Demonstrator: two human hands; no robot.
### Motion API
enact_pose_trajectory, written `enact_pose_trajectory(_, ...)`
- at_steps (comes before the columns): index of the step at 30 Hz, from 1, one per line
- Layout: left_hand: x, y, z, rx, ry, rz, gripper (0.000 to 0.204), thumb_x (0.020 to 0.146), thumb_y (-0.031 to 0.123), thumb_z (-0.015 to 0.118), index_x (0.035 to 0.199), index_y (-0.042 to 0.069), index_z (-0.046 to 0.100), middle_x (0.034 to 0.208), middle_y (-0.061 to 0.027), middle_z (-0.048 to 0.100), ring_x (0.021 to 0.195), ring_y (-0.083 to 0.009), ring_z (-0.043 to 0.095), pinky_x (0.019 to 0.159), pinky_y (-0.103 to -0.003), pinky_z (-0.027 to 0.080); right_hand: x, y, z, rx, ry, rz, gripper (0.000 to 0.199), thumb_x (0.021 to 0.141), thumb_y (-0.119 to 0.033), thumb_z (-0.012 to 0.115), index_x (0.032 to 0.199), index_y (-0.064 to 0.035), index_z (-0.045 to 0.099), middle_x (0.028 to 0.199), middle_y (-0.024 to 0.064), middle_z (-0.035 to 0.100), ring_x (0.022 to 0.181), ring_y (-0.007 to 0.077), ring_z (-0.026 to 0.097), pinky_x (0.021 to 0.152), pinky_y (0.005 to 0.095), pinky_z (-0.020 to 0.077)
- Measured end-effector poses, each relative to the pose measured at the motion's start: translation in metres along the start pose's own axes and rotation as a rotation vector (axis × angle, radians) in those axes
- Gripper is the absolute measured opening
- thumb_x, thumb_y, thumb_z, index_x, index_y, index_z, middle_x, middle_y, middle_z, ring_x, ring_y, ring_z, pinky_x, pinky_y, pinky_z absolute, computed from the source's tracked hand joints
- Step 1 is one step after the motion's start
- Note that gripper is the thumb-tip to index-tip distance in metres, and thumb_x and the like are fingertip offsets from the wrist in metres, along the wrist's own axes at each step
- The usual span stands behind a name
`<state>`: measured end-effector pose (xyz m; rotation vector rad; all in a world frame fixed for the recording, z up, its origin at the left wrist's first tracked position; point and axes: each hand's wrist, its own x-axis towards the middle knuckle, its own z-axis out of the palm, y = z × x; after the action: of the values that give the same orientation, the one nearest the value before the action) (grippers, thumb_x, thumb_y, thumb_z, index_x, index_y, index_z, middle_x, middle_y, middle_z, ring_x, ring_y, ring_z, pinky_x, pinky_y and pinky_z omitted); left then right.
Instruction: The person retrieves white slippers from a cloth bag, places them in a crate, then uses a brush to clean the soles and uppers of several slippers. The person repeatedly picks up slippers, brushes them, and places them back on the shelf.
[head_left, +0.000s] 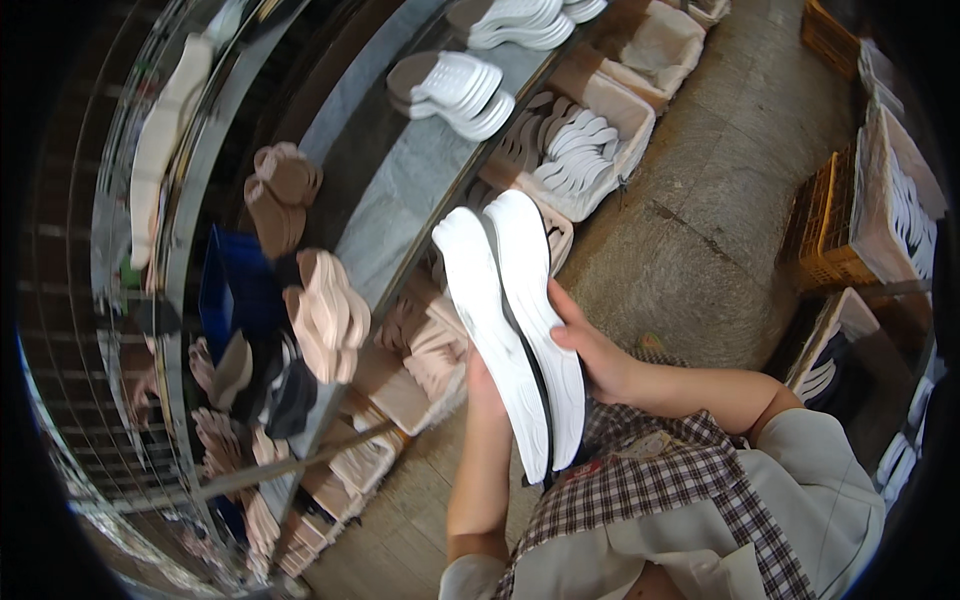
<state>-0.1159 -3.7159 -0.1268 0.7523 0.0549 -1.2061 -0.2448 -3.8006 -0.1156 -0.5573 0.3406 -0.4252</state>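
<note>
**Two white soles held together at the belt's edge**

At the centre of the frame the person held two white shoe soles [510,330] side by side, long edges touching, toes pointing toward the upper part of the picture. The right hand [598,355] clasped the pair from the right, fingers curled around the edge of the nearer sole. The left hand [482,385] sat mostly hidden behind the pair, supporting it from below; how its fingers closed could not be told.

The step in hand looked like matching or checking the pair. Any next move would call for keeping both soles aligned while shifting them toward the grey conveyor [400,190] or a bin.

Counted: two soles in hand; two stacks of white soles [462,88] on the conveyor in the upper middle; several pink soles [328,312] at centre left; one fabric-lined bin of white soles [580,150] on the floor.
</note>
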Motion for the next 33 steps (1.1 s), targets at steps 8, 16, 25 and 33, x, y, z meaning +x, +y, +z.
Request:
enact_pose_trajectory(8,-0.077,0.014,-0.068,-0.051,0.027,-0.081,0.031,0.094,0.012,0.041,0.113,-0.008,0.055,0.101,-0.0209,0.064,0.087,-0.0298,0.066,0.075,-0.038,0.056,0.009,0.047,0.040,0.106,0.128,0.761,0.082,0.084,-0.068,0.028,0.144,-0.0113,0.028,0.148,0.0176,0.025,0.133,0.0444,0.023,0.099,0.0721,0.0109)
enact_pose_trajectory(16,-0.189,0.032,-0.193,-0.179,0.055,0.072,0.032,0.094,0.007,0.037,0.116,-0.009,0.053,0.104,-0.0197,0.063,0.089,-0.0265,0.065,0.079,-0.035,0.055,-0.007,0.165,0.127,-0.101,0.100,1.042,0.086,0.083,-0.072,0.023,0.143,-0.0109,0.031,0.148,0.0173,0.027,0.135,0.0409,0.023,0.101,0.0689,0.0118)
enact_pose_trajectory(25,-0.364,0.081,-0.305,-0.473,0.035,0.292,0.038,0.097,0.018,0.035,0.126,-0.005,0.045,0.112,-0.0199,0.060,0.097,-0.0305,0.063,0.085,-0.042,0.053,-0.044,0.350,0.237,-0.323,-0.082,1.258,0.085,0.082,-0.071,0.029,0.143,-0.0114,0.031,0.149,0.0166,0.025,0.135,0.0421,0.020,0.100,0.0705,0.0096)
enact_pose_trajectory(33,-0.499,0.119,-0.389,-0.380,0.380,0.808,0.047,0.092,0.023,0.041,0.128,-0.007,0.040,0.120,-0.0203,0.055,0.106,-0.0315,0.059,0.091,-0.043,0.050,-0.088,0.492,0.325,-0.412,-0.745,0.981,0.072,0.086,-0.036,0.048,0.141,-0.0013,0.017,0.140,0.0191,0.031,0.127,0.0281,0.037,0.105,0.0394,0.0319)
